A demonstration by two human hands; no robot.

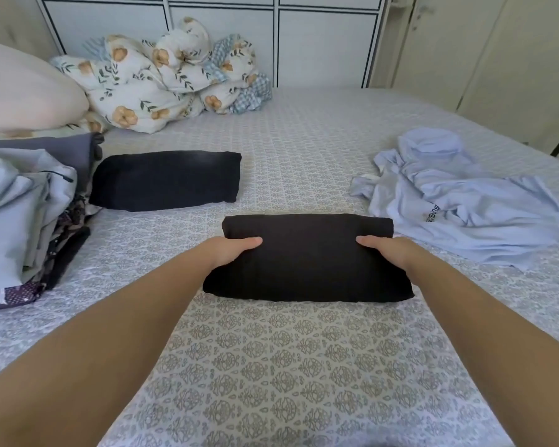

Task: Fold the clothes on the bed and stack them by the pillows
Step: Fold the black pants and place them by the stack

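Soft, even daylight filled the room, bright without glare, and cast only faint shadows under the folded black garment (pixel 307 259) on the bed (pixel 271 366). The wide-angle lens bowed the cabinet (pixel 271 33) lines and stretched the forearms at the frame's lower corners. Focus was slightly soft throughout.

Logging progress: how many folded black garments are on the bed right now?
2. One folded black garment lies in the middle, gripped at its ends by the left hand and right hand; the other black bundle lies farther left. The left pile may hide more.
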